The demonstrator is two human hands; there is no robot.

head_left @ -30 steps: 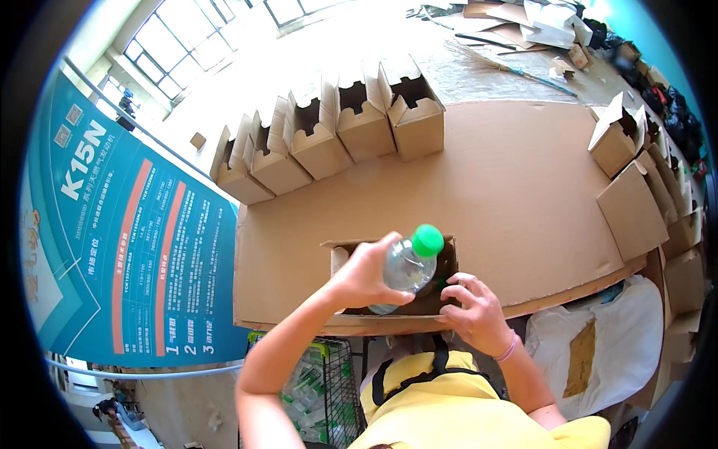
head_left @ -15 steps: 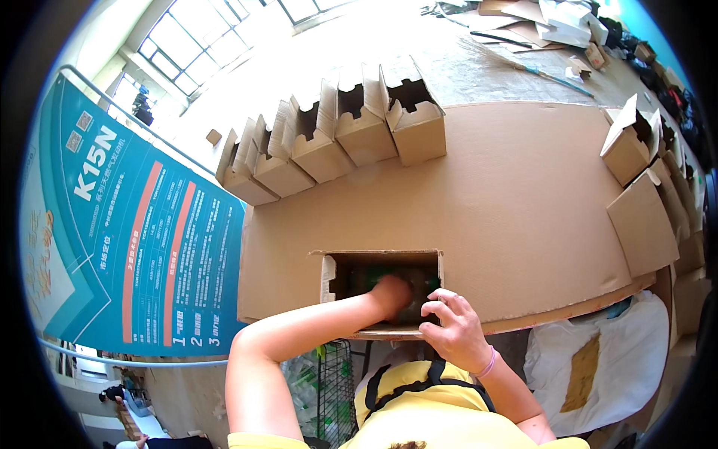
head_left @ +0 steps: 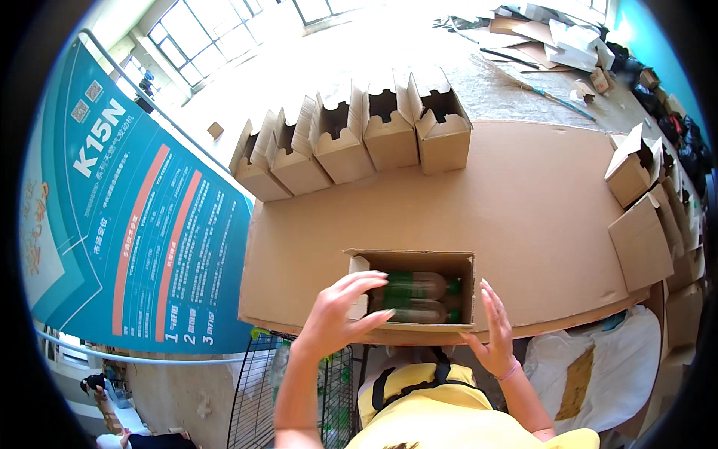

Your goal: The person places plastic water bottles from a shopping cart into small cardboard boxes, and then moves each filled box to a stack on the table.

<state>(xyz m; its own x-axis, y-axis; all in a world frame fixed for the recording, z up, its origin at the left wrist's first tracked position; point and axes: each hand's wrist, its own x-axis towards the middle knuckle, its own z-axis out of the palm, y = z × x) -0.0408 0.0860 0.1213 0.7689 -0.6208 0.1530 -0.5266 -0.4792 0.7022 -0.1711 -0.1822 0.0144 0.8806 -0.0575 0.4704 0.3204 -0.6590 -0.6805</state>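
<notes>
An open cardboard box stands at the near edge of the cardboard-covered table. Inside it lie two clear plastic bottles with green labels and green caps, side by side, the far bottle and the near bottle. My left hand is at the box's left end, fingers and thumb spread, nothing in them. Its fingertips reach over the left part of the opening. At the right end my right hand is upright beside the wall, fingers apart and holding nothing.
Several open cardboard boxes line the far left of the table. More boxes stack at the right edge. A wire basket with plastic bottles is below left. A blue banner stands left; a white sack lies lower right.
My left hand has come out of the box and opened at its left end. The right hand has shifted right, fingers now spread. Both bottles inside have come into sight.
</notes>
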